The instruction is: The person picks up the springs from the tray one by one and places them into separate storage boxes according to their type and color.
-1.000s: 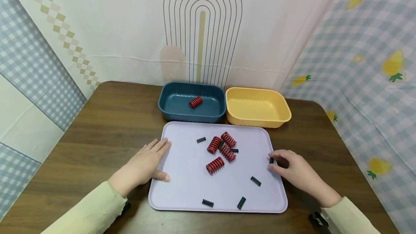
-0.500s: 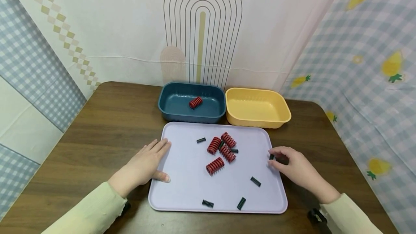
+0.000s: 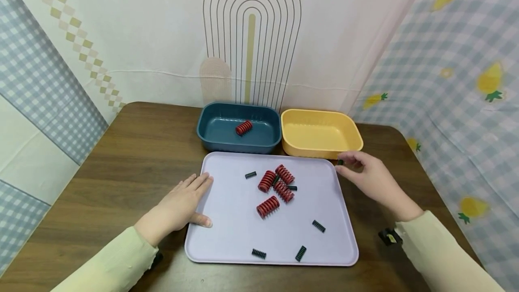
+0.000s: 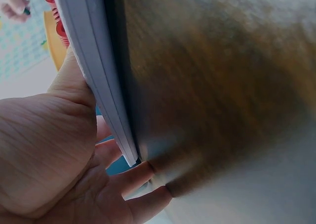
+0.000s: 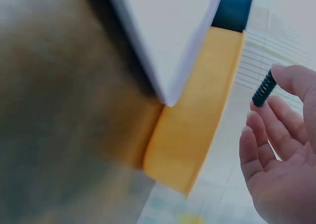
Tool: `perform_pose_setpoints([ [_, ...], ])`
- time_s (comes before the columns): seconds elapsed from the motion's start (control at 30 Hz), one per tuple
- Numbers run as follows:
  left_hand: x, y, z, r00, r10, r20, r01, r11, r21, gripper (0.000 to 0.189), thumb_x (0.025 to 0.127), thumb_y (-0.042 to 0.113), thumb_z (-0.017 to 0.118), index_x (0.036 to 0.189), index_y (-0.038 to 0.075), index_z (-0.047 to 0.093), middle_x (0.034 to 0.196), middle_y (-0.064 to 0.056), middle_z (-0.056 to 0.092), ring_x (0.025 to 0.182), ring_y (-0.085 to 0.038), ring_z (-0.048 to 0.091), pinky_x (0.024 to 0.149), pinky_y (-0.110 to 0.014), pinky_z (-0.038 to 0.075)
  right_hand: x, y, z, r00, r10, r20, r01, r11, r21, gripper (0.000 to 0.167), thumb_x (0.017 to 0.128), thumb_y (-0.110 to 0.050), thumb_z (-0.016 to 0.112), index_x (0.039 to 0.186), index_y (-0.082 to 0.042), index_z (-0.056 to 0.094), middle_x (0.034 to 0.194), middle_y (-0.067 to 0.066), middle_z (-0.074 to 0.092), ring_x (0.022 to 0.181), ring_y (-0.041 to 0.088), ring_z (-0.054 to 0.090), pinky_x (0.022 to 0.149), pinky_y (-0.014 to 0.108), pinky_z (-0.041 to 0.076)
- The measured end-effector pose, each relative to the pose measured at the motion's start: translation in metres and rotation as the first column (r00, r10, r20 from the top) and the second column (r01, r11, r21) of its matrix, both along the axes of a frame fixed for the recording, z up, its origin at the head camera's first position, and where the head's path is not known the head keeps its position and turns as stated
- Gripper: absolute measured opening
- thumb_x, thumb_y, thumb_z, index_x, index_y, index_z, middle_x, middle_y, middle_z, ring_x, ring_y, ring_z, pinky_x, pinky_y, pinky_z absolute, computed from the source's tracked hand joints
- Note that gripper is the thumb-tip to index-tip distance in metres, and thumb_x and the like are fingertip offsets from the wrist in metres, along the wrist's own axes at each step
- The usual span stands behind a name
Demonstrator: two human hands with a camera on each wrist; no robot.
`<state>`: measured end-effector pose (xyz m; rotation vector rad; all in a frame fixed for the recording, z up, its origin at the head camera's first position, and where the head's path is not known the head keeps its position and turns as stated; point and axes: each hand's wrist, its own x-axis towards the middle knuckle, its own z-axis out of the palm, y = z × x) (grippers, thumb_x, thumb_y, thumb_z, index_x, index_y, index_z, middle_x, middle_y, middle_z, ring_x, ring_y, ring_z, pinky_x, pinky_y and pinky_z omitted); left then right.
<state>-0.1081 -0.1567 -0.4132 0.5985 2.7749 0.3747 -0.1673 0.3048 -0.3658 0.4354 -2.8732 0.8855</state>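
Between thumb and fingertip, my right hand [image 3: 366, 175] pinches a small dark green spring [image 5: 264, 89], held above the tray's far right corner near the yellow bin [image 3: 322, 134]. My left hand [image 3: 176, 208] lies with straight fingers on the left edge of the pale lilac tray [image 3: 227, 233]. Several thick red springs [image 3: 268, 207] cluster near the tray's middle. Small dark springs lie about them: one dark spring [image 3: 250, 175] at the back, another dark spring [image 3: 318, 226] to the right, and two near the front rim. A red spring [image 3: 244, 128] rests in the blue bin [image 3: 239, 148].
Both bins stand side by side behind the tray on a brown wooden table [image 3: 154, 148]. Patterned cloth [image 3: 162, 35] hangs behind the table and along its sides. Nothing shows inside the yellow bin.
My right hand has lifted the dark spring from the tray's right edge and moved away from me toward the yellow bin. My left hand has stayed in place.
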Motion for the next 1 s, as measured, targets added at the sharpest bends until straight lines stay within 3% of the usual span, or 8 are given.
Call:
perform_pose_setpoints([
  [0.1, 0.000, -0.001, -0.001, 1.000, 0.000, -0.004, 0.000, 1.000, -0.005, 0.107, 0.070, 0.055, 0.077, 0.149, 0.000, 0.032, 0.156, -0.020, 0.025, 0.140, -0.045, 0.022, 0.108, -0.062, 0.023, -0.015, -0.005, 0.006, 0.999, -0.029, -0.039, 0.027, 0.999, -0.041, 0.036, 0.091, -0.034, 0.068, 0.115, -0.007, 0.067, 0.100, 0.005, 0.067, 0.090, 0.018, 0.059, 0.074, 0.024, 0.048],
  [0.33, 0.001, 0.000, 0.001, 1.000, -0.008, -0.010, 0.008, 1.000, 0.009, 0.107, 0.070, 0.055, 0.077, 0.149, 0.000, 0.031, 0.155, -0.020, 0.025, 0.140, -0.045, 0.021, 0.108, -0.062, 0.023, -0.045, -0.017, 0.007, 0.994, -0.098, -0.045, 0.092, 0.990, -0.104, 0.047, 0.091, -0.039, 0.067, 0.121, -0.003, 0.063, 0.113, 0.014, 0.064, 0.101, 0.026, 0.057, 0.087, 0.043, 0.047],
  [0.5, 0.001, 0.000, 0.005, 1.000, 0.001, -0.002, -0.001, 1.000, 0.003, 0.106, 0.070, 0.054, 0.077, 0.149, 0.000, 0.031, 0.155, -0.020, 0.025, 0.140, -0.045, 0.021, 0.108, -0.062, 0.023, -0.060, -0.023, 0.002, 0.991, -0.133, -0.033, 0.129, 0.986, -0.104, 0.048, 0.092, -0.040, 0.065, 0.122, -0.003, 0.062, 0.116, 0.014, 0.062, 0.106, 0.029, 0.055, 0.089, 0.046, 0.046],
  [1.0, 0.002, 0.001, 0.007, 1.000, 0.009, 0.001, -0.009, 1.000, -0.003, 0.105, 0.070, 0.053, 0.078, 0.149, 0.000, 0.032, 0.155, -0.020, 0.026, 0.140, -0.045, 0.023, 0.107, -0.062, 0.024, -0.071, -0.031, -0.010, 0.991, -0.129, -0.025, 0.128, 0.991, -0.048, 0.045, 0.094, -0.034, 0.064, 0.120, 0.002, 0.062, 0.119, 0.018, 0.062, 0.108, 0.034, 0.055, 0.093, 0.050, 0.045],
])
